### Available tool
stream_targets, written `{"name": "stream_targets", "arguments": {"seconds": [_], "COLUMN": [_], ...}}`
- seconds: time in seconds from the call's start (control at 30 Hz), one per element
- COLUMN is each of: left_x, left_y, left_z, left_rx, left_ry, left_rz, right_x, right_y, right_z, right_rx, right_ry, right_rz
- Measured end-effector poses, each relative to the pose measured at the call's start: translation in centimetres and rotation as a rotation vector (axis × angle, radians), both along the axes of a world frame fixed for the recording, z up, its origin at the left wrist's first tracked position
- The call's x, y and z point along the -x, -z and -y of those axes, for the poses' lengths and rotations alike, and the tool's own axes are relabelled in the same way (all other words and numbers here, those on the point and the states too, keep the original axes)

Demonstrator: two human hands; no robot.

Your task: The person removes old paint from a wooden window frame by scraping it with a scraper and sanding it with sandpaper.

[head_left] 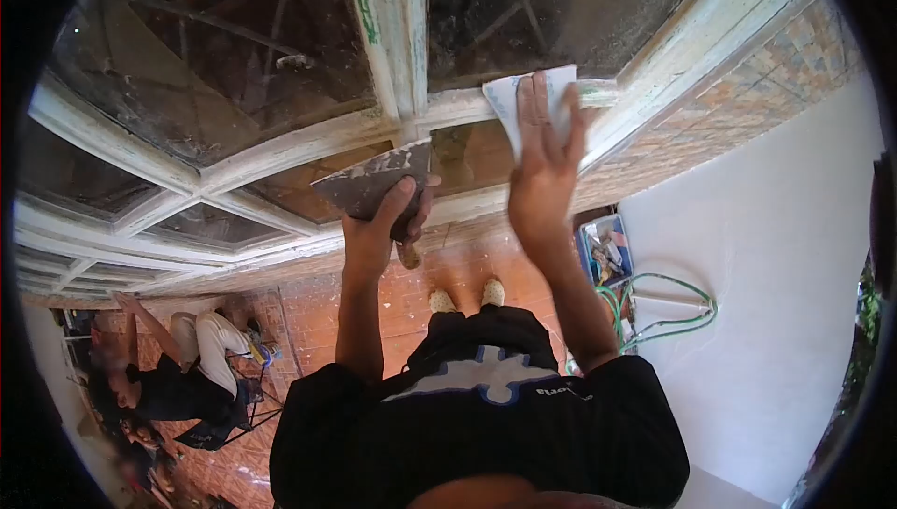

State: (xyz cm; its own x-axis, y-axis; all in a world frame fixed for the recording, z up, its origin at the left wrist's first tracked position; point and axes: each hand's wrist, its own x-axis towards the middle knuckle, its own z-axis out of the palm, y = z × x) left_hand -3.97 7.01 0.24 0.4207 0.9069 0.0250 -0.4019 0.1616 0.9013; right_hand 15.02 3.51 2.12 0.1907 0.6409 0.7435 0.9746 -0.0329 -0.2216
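My left hand [378, 229] is wrapped round the handle of a wide putty knife [360, 184]. Its broad triangular blade is stained and points up and left, overlapping a lower pane in this view. With fingers stretched flat, my right hand [544, 172] presses a folded sheet of sandpaper [505, 98], pale printed back showing, against a crossbar of the window frame [458, 109]. The frame's white paint is worn, with green patches on the upright bar. Dusty glass panes [271, 51] fill the openings above both hands.
At the lower left a person [187, 383] sits on a folding chair, arms raised to the frame. A blue crate [605, 247] of tools and a green hose [715, 311] lie by the white wall [757, 257] at right. Below is a reddish tiled floor [402, 322].
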Motion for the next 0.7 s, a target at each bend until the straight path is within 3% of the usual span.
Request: {"name": "stream_targets", "arguments": {"seconds": [0.07, 0.17, 0.3, 0.37, 0.43, 0.5, 0.57, 0.63, 0.7], "left_x": [0.3, 0.8, 0.6, 1.4, 1.9, 2.2, 2.3, 2.4, 2.5], "left_y": [0.4, 0.9, 1.4, 1.7, 2.0, 2.4, 2.6, 2.5, 2.6], "left_z": [0.3, 0.3, 0.7, 1.1, 1.2, 1.4, 1.9, 1.5, 1.6], "left_rx": [0.019, 0.05, 0.077, 0.101, 0.118, 0.145, 0.156, 0.142, 0.155], "left_ry": [-0.007, -0.038, -0.05, -0.058, -0.062, -0.048, -0.045, -0.05, -0.069], "left_rz": [0.023, 0.08, 0.065, 0.056, 0.064, 0.066, 0.042, 0.032, 0.026], "right_x": [-4.1, -0.5, -0.7, -3.5, -1.0, 0.1, -2.4, -4.3, -2.1], "right_y": [0.5, 0.9, 0.5, 0.6, 1.7, 1.2, 1.0, 1.0, 2.9], "right_z": [0.9, -0.6, 0.5, 0.8, -1.2, -0.7, 0.6, 0.8, -1.5], "right_rx": [0.015, -0.114, 0.046, 0.024, -0.157, -0.091, 0.042, -0.01, -0.233], "right_ry": [0.119, 0.068, 0.012, 0.192, 0.173, 0.154, 0.172, 0.239, 0.147], "right_rz": [0.161, -0.109, 0.042, 0.045, -0.056, -0.028, 0.16, 0.038, -0.111]}}
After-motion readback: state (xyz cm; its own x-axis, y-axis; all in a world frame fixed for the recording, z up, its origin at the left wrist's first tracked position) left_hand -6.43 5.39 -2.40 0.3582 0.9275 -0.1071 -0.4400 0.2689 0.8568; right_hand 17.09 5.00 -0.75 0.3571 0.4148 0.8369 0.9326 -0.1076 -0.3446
